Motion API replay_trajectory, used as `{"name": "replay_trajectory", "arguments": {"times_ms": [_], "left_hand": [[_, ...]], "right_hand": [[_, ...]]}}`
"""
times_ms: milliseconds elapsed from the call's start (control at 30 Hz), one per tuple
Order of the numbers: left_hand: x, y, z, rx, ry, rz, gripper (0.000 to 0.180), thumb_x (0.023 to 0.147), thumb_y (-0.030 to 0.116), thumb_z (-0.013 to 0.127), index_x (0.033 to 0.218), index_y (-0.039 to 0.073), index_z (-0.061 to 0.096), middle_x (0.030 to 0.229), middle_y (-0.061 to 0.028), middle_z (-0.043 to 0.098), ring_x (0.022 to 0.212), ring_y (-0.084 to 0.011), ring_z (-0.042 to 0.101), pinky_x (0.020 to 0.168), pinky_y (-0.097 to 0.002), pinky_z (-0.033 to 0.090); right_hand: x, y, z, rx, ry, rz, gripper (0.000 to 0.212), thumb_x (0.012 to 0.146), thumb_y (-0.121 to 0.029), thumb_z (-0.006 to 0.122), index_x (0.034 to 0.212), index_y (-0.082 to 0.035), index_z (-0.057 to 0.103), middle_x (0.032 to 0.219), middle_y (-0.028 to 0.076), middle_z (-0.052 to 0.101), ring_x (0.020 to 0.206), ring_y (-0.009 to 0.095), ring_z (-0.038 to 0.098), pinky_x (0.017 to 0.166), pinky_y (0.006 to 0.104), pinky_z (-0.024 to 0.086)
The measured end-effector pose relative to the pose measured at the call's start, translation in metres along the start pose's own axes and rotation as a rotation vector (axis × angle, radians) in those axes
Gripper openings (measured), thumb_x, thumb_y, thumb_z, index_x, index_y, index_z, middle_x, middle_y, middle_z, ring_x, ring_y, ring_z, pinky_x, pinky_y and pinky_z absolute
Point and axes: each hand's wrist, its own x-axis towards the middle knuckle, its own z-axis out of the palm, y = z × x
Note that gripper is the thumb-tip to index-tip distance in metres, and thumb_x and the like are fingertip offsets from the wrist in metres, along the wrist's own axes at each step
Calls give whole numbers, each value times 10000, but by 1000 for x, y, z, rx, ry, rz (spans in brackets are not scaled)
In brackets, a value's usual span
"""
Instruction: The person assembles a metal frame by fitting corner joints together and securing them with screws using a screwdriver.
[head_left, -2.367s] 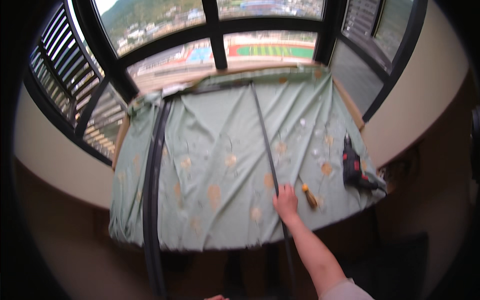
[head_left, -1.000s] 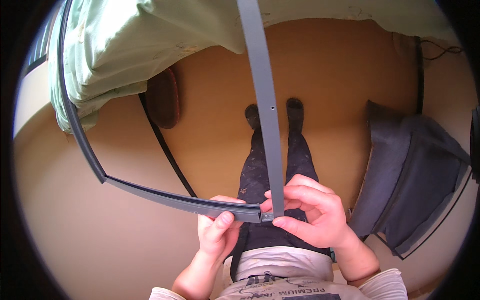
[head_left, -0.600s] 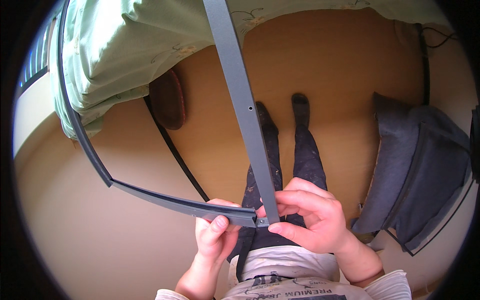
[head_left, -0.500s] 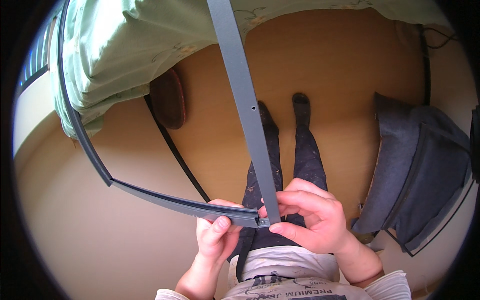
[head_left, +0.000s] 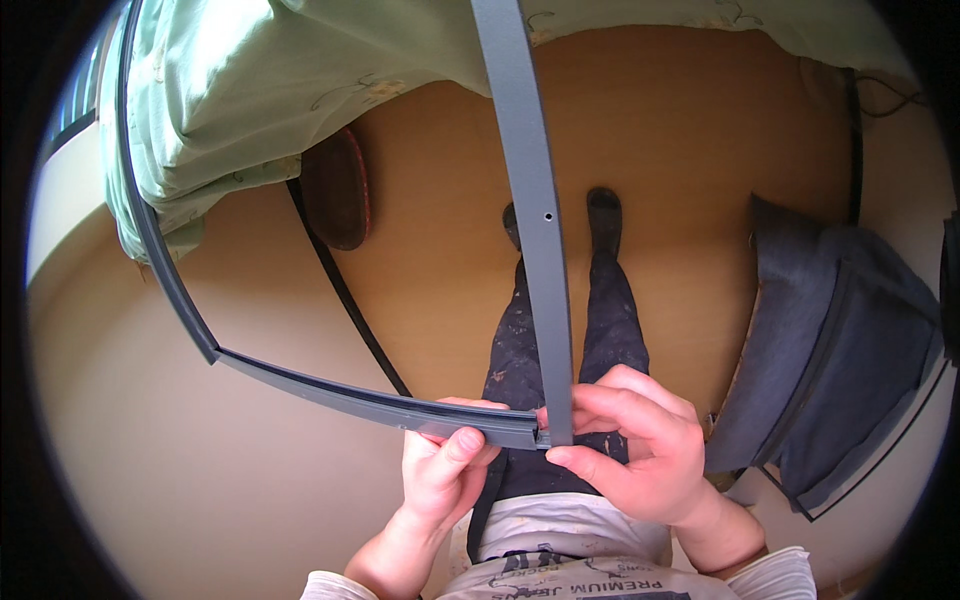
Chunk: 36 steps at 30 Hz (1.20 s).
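A grey grooved frame rail (head_left: 340,397) is pinched near its right end by my left hand (head_left: 440,485), thumb on the near face and fingers behind. My right hand (head_left: 640,445) grips the lower end of a long flat grey bar (head_left: 530,170), with the thumb at its bottom and the fingers behind and beside it. The bar rises away from me and has one small round hole. A small metal corner piece (head_left: 544,440) shows in the narrow gap between rail and bar. At the rail's far left end, another dark rail (head_left: 165,255) joins at a corner.
A pale green patterned cloth (head_left: 230,100) drapes across the far side. A dark oval object with a reddish rim (head_left: 338,190) lies under its edge on the brown floor (head_left: 700,130). To the right stands a dark cloth-covered item (head_left: 800,350). My legs and shoes (head_left: 603,215) are below the bar.
The rail in my left hand has shifted right, and its gap to the bar has narrowed. The bar's top has swung right, so it stands more upright in view. Both grips are kept.
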Motion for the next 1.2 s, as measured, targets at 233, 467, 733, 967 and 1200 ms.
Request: {"name": "replay_trajectory", "arguments": {"times_ms": [233, 467, 733, 967, 1200], "left_hand": [[-3, 3, 12, 13, -9, -9, 427, 864, 251, 750, 1094, -99, 663, 834, -85, 686, 558, -53, 370, 505, -220, 253], [-1, 3, 28, 124, 2, 1, 502, 873, 370, 741, 1034, -97, 650, 586, 57, 405, 510, -51, 259, 492, -260, 179], [21, -3, 36, 164, 31, -33, 494, 896, 369, 716, 1093, -78, 640, 647, 53, 444, 524, -40, 270, 497, -234, 199], [27, -7, 37, 147, -29, 45, 443, 878, 317, 738, 1089, -57, 629, 777, -29, 597, 564, -48, 339, 507, -224, 237], [27, -8, 22, 67, -76, -13, 277, 883, 140, 723, 1095, -28, 662, 970, -57, 677, 827, -97, 582, 752, -242, 450]], "right_hand": [[2, -15, 4, -138, -27, 8, 383, 767, -44, 805, 1087, 85, 639, 868, 126, 627, 726, 195, 682, 638, 279, 550], [-2, -7, -8, 399, -104, 151, 410, 804, 83, 696, 1199, 132, 594, 1058, 198, 635, 1065, 297, 644, 909, 394, 570], [8, 21, -22, 598, -66, 186, 322, 886, 29, 616, 1194, 123, 595, 1167, 232, 602, 1042, 276, 626, 924, 401, 527], [14, 14, -19, 894, -128, 434, 323, 900, 52, 619, 1215, 112, 576, 1157, 165, 583, 1073, 262, 617, 960, 394, 516], [14, 27, -25, 739, -129, 261, 292, 847, 110, 657, 1133, 130, 601, 1146, 173, 585, 1045, 265, 633, 924, 375, 539]]}}
